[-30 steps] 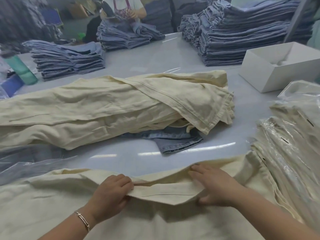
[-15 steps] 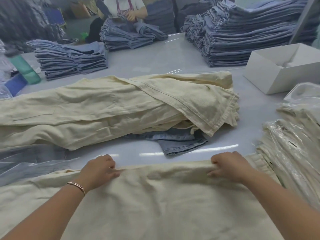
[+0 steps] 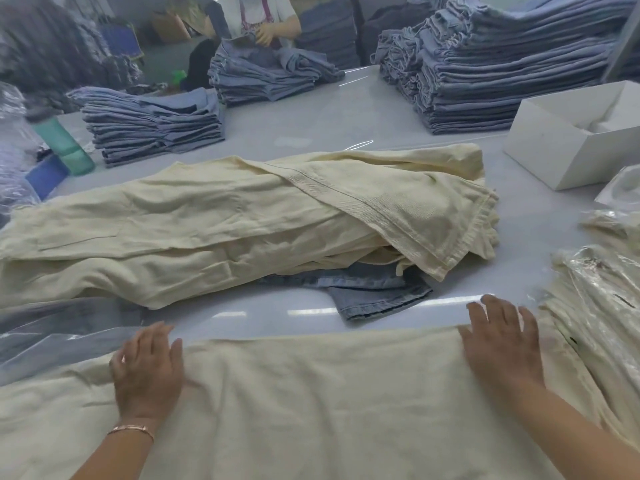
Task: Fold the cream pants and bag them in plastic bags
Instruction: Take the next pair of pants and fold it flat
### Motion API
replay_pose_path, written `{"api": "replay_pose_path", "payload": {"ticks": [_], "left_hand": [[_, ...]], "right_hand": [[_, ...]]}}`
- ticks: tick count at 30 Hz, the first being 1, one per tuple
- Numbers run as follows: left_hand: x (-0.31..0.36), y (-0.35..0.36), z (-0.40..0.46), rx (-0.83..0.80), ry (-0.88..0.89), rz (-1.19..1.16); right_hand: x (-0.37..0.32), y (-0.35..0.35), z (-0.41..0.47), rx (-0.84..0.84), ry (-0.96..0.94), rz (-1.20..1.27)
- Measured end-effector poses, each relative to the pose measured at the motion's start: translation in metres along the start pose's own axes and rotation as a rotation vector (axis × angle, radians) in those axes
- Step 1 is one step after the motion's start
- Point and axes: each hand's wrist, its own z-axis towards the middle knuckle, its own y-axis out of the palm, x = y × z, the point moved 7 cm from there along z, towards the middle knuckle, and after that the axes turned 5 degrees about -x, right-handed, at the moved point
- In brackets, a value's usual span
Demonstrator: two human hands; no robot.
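A pair of cream pants [image 3: 311, 403] lies spread flat at the near edge of the table, its far fold edge straight. My left hand [image 3: 147, 367] presses flat on the left end of that fold, fingers straight. On the right end my right hand [image 3: 502, 344] lies flat too, fingertips reaching onto the table. A heap of more cream pants [image 3: 242, 220] sits across the middle of the table. Clear plastic bags [image 3: 52, 341] lie at the left. Bagged cream pants [image 3: 602, 306] are stacked at the right.
A blue denim piece [image 3: 374, 292] pokes out from under the cream heap. Folded jeans stacks [image 3: 152, 126] [image 3: 502, 64] fill the back. A white box [image 3: 571, 133] stands at the right, a green bottle [image 3: 64, 143] at the left. Another person [image 3: 263, 22] works at the far side.
Both hands gripped the fold edge earlier, carried it away from me, then spread apart. Now they have let go and lie flat on the cloth.
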Motion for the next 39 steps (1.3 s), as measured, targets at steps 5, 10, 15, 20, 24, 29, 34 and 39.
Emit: {"api": "replay_pose_path", "payload": {"ticks": [5, 10, 15, 20, 24, 29, 34, 39], "left_hand": [[-0.049, 0.001, 0.003, -0.199, -0.17, -0.106], [-0.066, 0.006, 0.009, -0.354, -0.082, -0.001], [-0.091, 0.004, 0.032, -0.374, -0.155, 0.149], [-0.067, 0.01, 0.023, -0.254, -0.37, 0.035], [0.035, -0.005, -0.007, -0.142, 0.025, -0.232], [0.098, 0.012, -0.058, -0.44, 0.379, -0.182], [0.093, 0.009, -0.052, -0.536, 0.312, -0.054], [0.167, -0.033, -0.106, -0.457, 0.517, -0.222]], "right_hand": [[-0.088, 0.0, -0.034, -0.169, -0.396, 0.138], [-0.109, 0.025, -0.041, -0.455, -0.453, 0.059], [-0.106, 0.036, -0.035, -0.482, -0.471, 0.03], [-0.105, 0.043, -0.035, -0.427, -0.489, 0.055], [-0.103, 0.047, -0.034, -0.425, -0.489, 0.03], [-0.1, 0.039, -0.038, -0.367, -0.415, -0.009], [-0.073, 0.027, -0.071, -0.405, -0.305, 0.04], [-0.007, 0.008, -0.104, -0.477, -0.146, -0.026]]}}
